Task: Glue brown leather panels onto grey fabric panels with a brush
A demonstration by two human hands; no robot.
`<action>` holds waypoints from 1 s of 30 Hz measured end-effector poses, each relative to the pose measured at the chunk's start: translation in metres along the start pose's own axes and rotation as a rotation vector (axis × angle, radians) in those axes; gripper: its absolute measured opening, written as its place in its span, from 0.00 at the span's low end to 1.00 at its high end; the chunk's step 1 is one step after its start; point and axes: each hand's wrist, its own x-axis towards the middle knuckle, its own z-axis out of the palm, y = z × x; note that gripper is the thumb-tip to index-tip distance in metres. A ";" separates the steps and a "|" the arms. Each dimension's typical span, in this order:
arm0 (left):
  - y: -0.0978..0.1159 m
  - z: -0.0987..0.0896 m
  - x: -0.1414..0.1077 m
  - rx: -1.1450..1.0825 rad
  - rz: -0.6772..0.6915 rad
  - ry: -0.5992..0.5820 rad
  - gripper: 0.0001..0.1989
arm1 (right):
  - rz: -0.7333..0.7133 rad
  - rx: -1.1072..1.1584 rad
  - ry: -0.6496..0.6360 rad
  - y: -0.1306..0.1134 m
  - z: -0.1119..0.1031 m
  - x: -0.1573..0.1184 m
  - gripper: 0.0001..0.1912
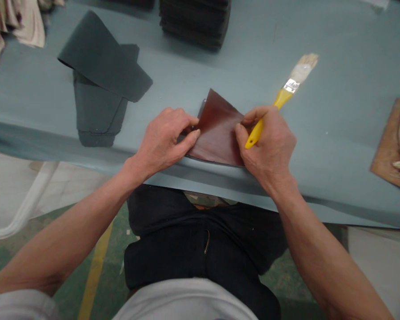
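Observation:
A reddish-brown sheet (218, 133) lies near the table's front edge, its pointed top corner facing away from me. My left hand (170, 138) pinches the sheet's left edge between thumb and index finger. On the right side, my right hand (268, 142) has its thumb and index finger at the sheet's edge. The same hand also holds a yellow-handled brush (283, 95), bristles pointing up and to the right, away from the sheet. A dark edge of something shows beneath the sheet at its left.
Dark green pieces (102, 66) overlap on the blue-green table (340, 133) at left. A dark stack (195, 20) stands at the back. Light cloth (28, 22) is at the far left back, and a brown board (388, 142) lies at the right edge.

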 end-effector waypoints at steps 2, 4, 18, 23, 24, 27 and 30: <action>0.001 0.000 0.000 0.004 -0.004 -0.003 0.11 | 0.003 0.000 -0.002 0.000 0.000 0.000 0.08; 0.001 0.000 0.000 0.010 -0.004 -0.003 0.11 | 0.005 0.003 -0.007 0.000 -0.001 0.000 0.09; 0.001 -0.002 0.001 -0.002 -0.006 0.003 0.11 | -0.003 -0.013 -0.014 -0.001 -0.001 0.000 0.08; 0.001 -0.001 0.001 -0.009 -0.010 -0.008 0.11 | -0.001 -0.007 -0.020 0.000 -0.001 0.001 0.08; 0.001 -0.001 0.001 -0.006 -0.012 -0.011 0.11 | -0.005 -0.007 -0.022 0.000 -0.001 0.001 0.09; 0.001 -0.001 0.001 0.003 -0.016 -0.011 0.11 | -0.016 -0.012 -0.012 0.000 -0.001 0.001 0.09; 0.001 -0.001 0.001 0.004 -0.014 -0.007 0.11 | -0.010 -0.016 -0.002 0.001 -0.001 0.001 0.08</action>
